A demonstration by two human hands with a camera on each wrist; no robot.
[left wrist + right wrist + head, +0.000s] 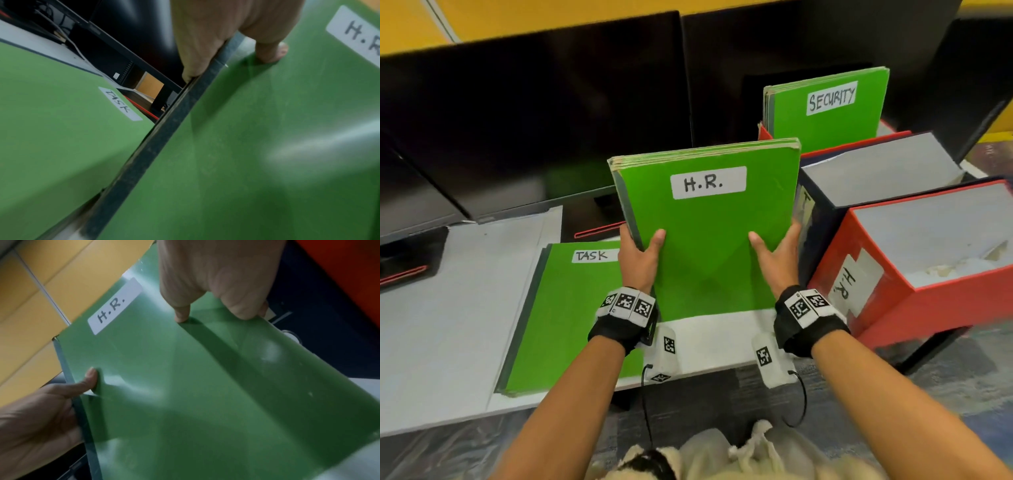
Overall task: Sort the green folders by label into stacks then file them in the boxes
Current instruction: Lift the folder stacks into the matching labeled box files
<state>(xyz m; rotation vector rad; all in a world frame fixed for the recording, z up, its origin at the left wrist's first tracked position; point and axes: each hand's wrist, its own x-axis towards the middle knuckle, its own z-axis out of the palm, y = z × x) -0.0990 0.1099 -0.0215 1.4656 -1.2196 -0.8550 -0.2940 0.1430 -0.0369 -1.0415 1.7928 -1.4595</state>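
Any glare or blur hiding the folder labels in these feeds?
Head view: sharp, H.R. label plain, edges bowed by the wide lens. Left wrist view: soft, white glare on the H.R. stack, its label cut off at the frame edge, TASK label readable. Right wrist view: hazy glare patches, label still legible.

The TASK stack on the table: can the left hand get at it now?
Probably not yet: the left hand grips the H.R. stack together with the right hand. The TASK stack lies uncovered just beside it.
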